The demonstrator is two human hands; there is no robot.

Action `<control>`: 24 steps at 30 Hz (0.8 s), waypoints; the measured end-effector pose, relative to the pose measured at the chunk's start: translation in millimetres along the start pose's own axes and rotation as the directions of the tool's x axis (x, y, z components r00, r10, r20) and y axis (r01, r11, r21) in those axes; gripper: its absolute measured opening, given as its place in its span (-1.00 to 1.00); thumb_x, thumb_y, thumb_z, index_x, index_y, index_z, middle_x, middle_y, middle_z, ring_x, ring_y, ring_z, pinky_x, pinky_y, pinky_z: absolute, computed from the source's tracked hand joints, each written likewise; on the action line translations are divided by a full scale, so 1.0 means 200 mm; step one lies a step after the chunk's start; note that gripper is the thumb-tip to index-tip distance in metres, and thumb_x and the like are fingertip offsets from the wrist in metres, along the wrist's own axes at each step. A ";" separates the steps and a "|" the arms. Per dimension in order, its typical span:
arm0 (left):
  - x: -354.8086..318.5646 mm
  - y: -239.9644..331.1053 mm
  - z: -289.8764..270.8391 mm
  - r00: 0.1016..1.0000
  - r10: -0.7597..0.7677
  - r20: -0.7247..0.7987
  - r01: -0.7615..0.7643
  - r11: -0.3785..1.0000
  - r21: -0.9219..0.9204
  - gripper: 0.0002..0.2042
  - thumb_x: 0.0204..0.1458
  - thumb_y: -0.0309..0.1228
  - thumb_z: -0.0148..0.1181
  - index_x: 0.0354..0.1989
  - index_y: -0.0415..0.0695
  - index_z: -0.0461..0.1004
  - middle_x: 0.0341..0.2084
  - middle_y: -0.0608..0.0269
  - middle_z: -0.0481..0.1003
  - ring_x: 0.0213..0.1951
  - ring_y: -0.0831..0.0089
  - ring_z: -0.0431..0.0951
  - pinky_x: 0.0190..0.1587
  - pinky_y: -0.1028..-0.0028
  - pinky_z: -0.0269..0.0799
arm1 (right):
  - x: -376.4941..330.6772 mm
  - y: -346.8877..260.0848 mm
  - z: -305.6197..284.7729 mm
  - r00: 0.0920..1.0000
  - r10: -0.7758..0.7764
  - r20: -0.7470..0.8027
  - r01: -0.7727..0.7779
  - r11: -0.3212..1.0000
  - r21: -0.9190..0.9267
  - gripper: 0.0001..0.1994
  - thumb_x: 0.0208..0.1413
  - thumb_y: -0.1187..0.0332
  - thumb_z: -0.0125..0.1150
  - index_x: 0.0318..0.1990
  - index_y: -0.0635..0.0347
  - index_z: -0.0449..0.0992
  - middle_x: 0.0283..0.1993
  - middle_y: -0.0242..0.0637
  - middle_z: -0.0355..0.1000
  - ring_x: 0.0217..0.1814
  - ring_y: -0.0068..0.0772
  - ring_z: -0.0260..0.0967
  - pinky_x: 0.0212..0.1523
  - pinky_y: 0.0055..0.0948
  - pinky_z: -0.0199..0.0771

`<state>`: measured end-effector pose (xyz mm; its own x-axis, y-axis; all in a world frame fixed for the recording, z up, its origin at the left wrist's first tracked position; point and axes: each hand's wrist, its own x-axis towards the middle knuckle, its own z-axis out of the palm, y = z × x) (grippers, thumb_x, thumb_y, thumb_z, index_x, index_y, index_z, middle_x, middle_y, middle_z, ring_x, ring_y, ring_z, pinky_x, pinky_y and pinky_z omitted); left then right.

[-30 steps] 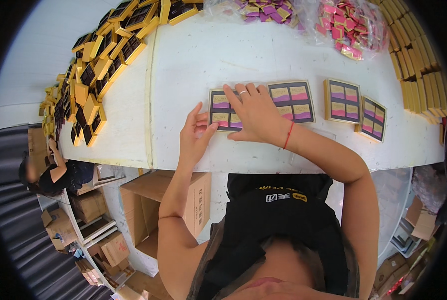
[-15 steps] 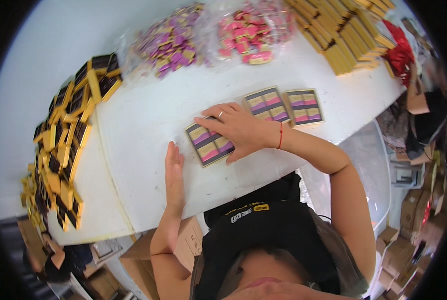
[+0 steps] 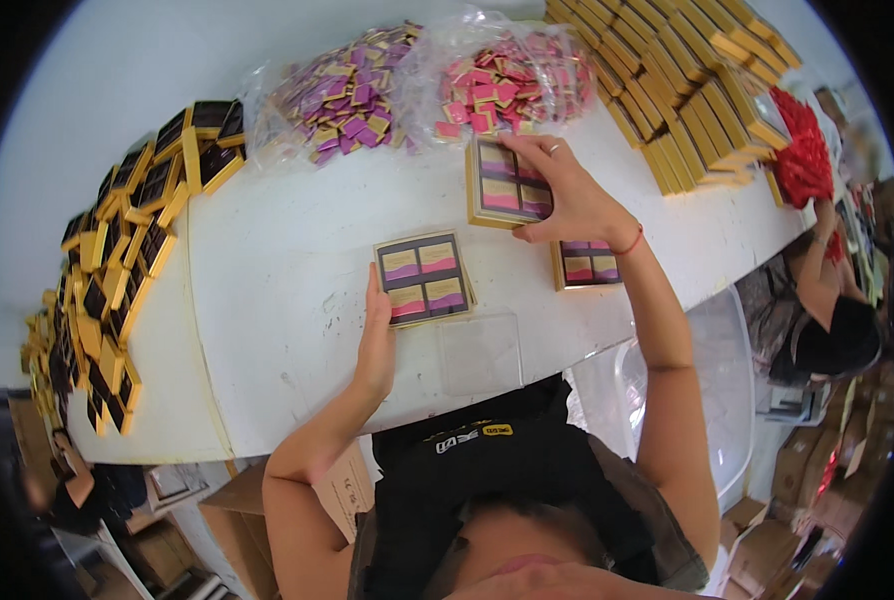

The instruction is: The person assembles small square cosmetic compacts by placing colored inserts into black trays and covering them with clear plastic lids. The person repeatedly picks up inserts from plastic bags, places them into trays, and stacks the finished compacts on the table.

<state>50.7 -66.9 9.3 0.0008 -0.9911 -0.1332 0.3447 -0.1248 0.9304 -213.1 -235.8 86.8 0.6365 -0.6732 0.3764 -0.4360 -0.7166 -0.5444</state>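
**Two trays under my hands at the table's near edge**

My left hand (image 3: 375, 345) lay flat, fingers loose, against the left side of a gold-rimmed tray (image 3: 424, 279) near the white table's (image 3: 267, 260) front edge, bare room to its left. My right hand (image 3: 565, 195) gripped a second tray (image 3: 507, 183) just below the bag of pink sweets (image 3: 497, 85). Both trays showed four pink, purple and tan squares.

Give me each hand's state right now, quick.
Left hand: open and flat, resting against the near tray.
Right hand: fingers gripping the far tray.
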 end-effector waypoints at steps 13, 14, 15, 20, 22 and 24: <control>-0.01 -0.20 -0.02 0.994 0.098 0.044 -0.092 0.988 -0.123 -0.37 0.34 0.04 -0.43 0.43 -0.16 -0.07 0.35 0.21 0.12 0.36 0.36 0.09 0.39 0.31 -0.09 | -0.46 -0.01 -0.21 0.867 0.342 0.362 -0.145 0.869 -0.472 0.19 -0.45 -0.01 0.59 0.46 -0.24 -0.01 0.48 -0.03 -0.06 0.48 0.16 -0.11 0.41 0.22 -0.21; 0.01 -0.20 -0.02 0.995 0.085 0.052 -0.077 0.986 -0.151 -0.36 0.34 0.04 -0.44 0.43 -0.17 -0.06 0.35 0.21 0.11 0.36 0.36 0.09 0.39 0.31 -0.09 | -0.54 0.10 -0.20 0.878 0.334 0.343 -0.213 0.914 -0.345 0.18 -0.45 0.08 0.59 0.46 -0.20 0.01 0.43 -0.02 0.02 0.45 0.10 -0.05 0.41 0.13 -0.14; 0.01 -0.20 -0.02 0.996 0.075 0.047 -0.066 0.984 -0.168 -0.36 0.35 0.04 -0.44 0.43 -0.18 -0.05 0.35 0.21 0.11 0.36 0.37 0.09 0.39 0.32 -0.09 | -0.60 0.19 -0.18 0.890 0.318 0.327 -0.265 0.944 -0.196 0.17 -0.46 0.17 0.58 0.46 -0.15 0.03 0.37 -0.01 0.09 0.41 0.05 0.00 0.42 0.03 -0.08; 0.04 -0.20 0.03 0.998 0.059 0.027 -0.055 0.990 -0.130 -0.29 0.33 0.13 -0.48 0.47 -0.15 -0.19 0.44 0.22 -0.05 0.45 0.38 -0.10 0.44 0.33 -0.27 | -0.52 0.21 -0.20 0.929 0.367 0.056 -0.370 0.927 0.063 0.09 -0.41 0.34 0.49 0.44 0.02 0.07 0.21 -0.06 0.13 0.22 -0.10 0.18 0.28 -0.27 0.28; 0.04 -0.17 0.04 0.998 0.058 0.022 -0.054 0.988 -0.146 -0.27 0.31 0.16 -0.48 0.48 -0.13 -0.19 0.43 0.22 -0.02 0.44 0.36 -0.07 0.44 0.30 -0.25 | -0.31 -0.08 -0.24 0.972 0.236 -0.007 -0.233 0.961 0.150 0.08 -0.40 0.35 0.49 0.44 0.05 0.07 0.24 -0.05 0.11 0.19 -0.06 0.18 0.30 -0.24 0.23; 0.04 -0.16 0.04 1.000 0.008 -0.013 -0.011 0.975 -0.221 -0.26 0.29 0.20 -0.47 0.46 -0.12 -0.12 0.39 0.23 0.06 0.40 0.35 0.01 0.42 0.28 -0.17 | -0.14 -0.31 -0.15 0.999 0.016 -0.037 -0.011 0.991 0.135 0.07 -0.42 0.37 0.49 0.42 0.09 0.10 0.21 -0.06 0.20 0.25 -0.07 0.16 0.34 -0.21 0.13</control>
<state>31.2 -72.1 -18.7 0.0160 -0.9913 -0.1303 0.5433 -0.1008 0.8335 -222.9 -179.2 132.6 0.6053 -0.6909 0.3952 -0.3528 -0.6780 -0.6449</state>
